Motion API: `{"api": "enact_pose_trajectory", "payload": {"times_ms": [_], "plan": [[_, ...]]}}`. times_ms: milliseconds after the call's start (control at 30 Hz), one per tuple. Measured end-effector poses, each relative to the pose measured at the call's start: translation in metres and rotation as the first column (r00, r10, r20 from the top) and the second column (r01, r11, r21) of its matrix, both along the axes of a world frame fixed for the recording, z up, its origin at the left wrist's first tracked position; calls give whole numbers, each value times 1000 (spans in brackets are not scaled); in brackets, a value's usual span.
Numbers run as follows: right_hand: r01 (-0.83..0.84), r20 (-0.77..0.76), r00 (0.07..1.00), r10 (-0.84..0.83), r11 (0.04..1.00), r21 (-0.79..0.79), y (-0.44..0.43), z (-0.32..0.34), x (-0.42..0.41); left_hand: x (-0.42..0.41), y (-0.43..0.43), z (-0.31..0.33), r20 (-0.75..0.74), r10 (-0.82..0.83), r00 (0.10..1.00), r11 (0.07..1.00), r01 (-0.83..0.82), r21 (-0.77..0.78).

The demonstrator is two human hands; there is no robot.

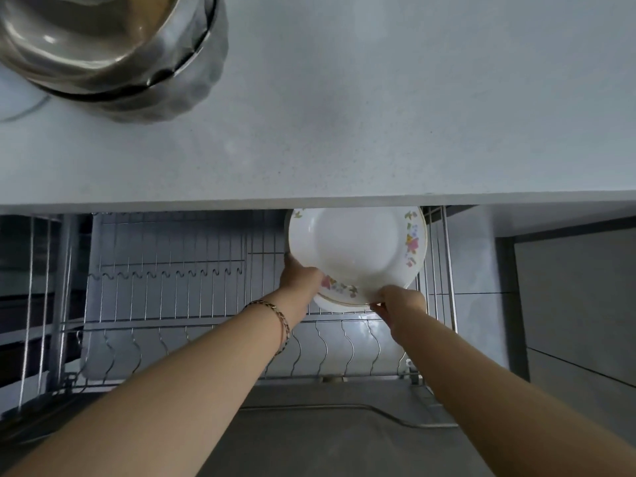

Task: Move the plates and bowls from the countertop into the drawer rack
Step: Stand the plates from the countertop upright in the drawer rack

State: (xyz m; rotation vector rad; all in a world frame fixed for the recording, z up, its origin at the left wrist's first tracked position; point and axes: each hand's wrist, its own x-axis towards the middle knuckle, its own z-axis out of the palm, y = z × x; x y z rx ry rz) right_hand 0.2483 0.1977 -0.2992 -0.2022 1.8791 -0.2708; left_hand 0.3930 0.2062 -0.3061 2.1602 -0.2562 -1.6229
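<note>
Sitting at the far left of the pale table (344,115), stacked steel bowls (113,53) remain on top. Below the table's edge, the wire drawer rack (165,290) is pulled out, its left slots bare. A chain bracelet (275,313) circles the left wrist. The left hand (299,275) grips the lower left rim of a white floral plate (358,249), fingers curled under it. This plate lies tilted over the right part of the rack, its far edge tucked under the table, with another plate rim just showing beneath it. The right hand (399,301) pinches the plates' near edge at the lower right, closed on the rim.
</note>
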Motion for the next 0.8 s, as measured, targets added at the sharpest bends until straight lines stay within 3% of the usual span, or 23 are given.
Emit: {"api": "enact_pose_trajectory", "payload": {"times_ms": [100, 233, 367, 500, 600, 800], "plan": [[-195, -37, 980, 195, 981, 3, 0, -6, -6, -5, -2, 2, 24, -61, 998, 998, 60, 35], [-472, -110, 875, 472, 881, 22, 5, -3, -15, -4, 1, 2, 67, -245, 967, 968, 239, 80], [-680, -32, 731, 682, 731, 51, -1, 10, -39, -8, 5, 29, 230, -527, 819, 849, 493, 189], [-746, -20, 665, 746, 664, -57, -22, 60, -78, -39, -3, 79, 294, -706, 645, 698, 704, 131], [-757, -74, 653, 754, 645, -110, -39, 102, -128, -86, -16, 126, 252, -749, 613, 641, 766, 40], [-767, -250, 642, 725, 609, -204, -67, 192, -272, -221, -57, 205, 340, -781, 523, 530, 844, -81]]}}
